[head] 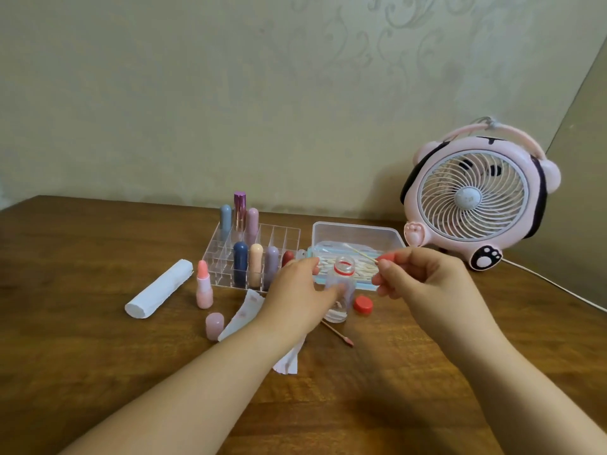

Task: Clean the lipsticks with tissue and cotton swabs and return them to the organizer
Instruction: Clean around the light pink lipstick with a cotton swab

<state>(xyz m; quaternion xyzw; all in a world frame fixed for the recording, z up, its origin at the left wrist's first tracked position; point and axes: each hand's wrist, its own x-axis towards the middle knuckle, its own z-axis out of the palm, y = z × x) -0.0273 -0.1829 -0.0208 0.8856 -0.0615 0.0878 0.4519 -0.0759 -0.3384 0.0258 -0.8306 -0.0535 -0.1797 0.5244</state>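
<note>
Head view: your left hand grips the small open bottle (red cap lying just right); your right hand pinches a cotton swab.

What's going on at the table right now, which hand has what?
The left hand holds a small clear bottle with its red cap off, lying beside it. The right hand pinches a fresh cotton swab above the bottle's mouth. An uncapped pink lipstick stands outside the organizer, its cap nearby. A used swab and stained tissue lie on the table.
</note>
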